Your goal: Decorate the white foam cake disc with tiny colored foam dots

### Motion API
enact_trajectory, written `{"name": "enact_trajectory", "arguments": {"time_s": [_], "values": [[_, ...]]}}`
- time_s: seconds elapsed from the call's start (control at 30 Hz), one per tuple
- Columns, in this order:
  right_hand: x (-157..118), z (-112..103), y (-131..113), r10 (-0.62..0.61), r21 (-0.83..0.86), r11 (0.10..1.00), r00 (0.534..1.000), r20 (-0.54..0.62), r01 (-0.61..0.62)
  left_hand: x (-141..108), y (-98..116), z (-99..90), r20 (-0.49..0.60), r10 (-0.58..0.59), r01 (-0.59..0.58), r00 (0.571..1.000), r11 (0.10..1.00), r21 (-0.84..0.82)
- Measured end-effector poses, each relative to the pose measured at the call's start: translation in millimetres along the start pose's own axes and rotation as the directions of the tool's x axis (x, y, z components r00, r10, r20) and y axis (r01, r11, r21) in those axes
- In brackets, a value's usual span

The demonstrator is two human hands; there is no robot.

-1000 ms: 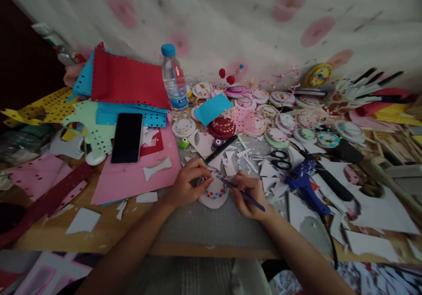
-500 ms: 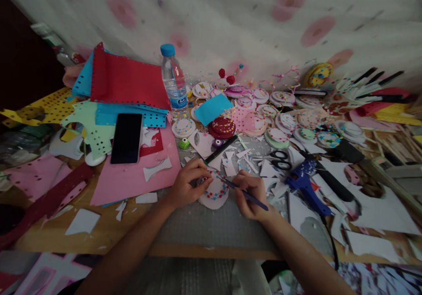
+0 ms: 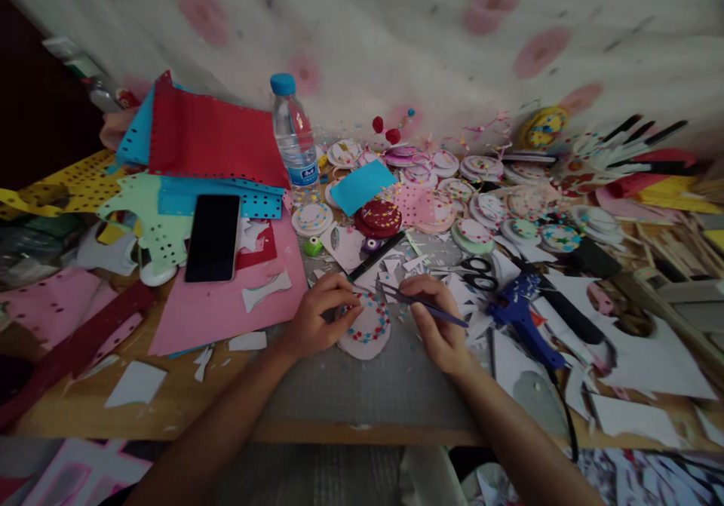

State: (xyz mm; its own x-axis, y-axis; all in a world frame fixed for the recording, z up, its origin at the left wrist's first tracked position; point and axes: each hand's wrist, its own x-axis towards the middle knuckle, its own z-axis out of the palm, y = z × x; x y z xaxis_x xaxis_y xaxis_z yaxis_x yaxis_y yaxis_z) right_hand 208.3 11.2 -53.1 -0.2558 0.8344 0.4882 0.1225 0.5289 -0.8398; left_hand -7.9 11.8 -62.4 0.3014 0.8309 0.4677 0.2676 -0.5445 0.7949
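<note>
We saw the right hand point(image 3: 440, 326) clamped on the dark tweezers point(image 3: 449, 315), their tips near the upper right edge of the star-dotted disc point(image 3: 366, 345), and the left hand point(image 3: 323, 316) with thumb and fingertips drawn together over the disc's upper left; whether these gripped anything, we could not tell. The disc lay on the grey mat point(image 3: 362, 394) between both hands. Farther out on the desk point(image 3: 186, 408), we recorded a black pen point(image 3: 375, 257) just beyond, scissors point(image 3: 480, 266) and a blue glue gun point(image 3: 532, 326) rightward, and a phone point(image 3: 213, 239) leftward.
</note>
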Motion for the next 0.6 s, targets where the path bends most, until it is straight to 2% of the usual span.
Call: {"name": "enact_trajectory", "arguments": {"time_s": [0.17, 0.27, 0.4, 0.6], "values": [[9, -5, -1, 0.025, 0.037, 0.999, 0.996, 0.091, -0.028, -1, 0, -0.7, -0.009, 0.006, -0.006, 1.0, 1.0, 0.0], [12, -7, -2, 0.04, 0.084, 0.995, 0.997, 0.065, -0.045, -2, -1, -1.1, -0.004, 0.006, -0.006, 1.0, 1.0, 0.008], [13, -7, -3, 0.005, 0.105, 0.994, 1.0, 0.025, -0.008, -3, -1, -0.9, -0.008, 0.001, -0.001, 1.0, 1.0, 0.015], [9, -4, -2, 0.006, 0.081, 0.997, 0.997, 0.074, -0.012, 0, 1, -0.7, -0.016, 0.034, -0.033, 0.999, 0.999, 0.025]]}}
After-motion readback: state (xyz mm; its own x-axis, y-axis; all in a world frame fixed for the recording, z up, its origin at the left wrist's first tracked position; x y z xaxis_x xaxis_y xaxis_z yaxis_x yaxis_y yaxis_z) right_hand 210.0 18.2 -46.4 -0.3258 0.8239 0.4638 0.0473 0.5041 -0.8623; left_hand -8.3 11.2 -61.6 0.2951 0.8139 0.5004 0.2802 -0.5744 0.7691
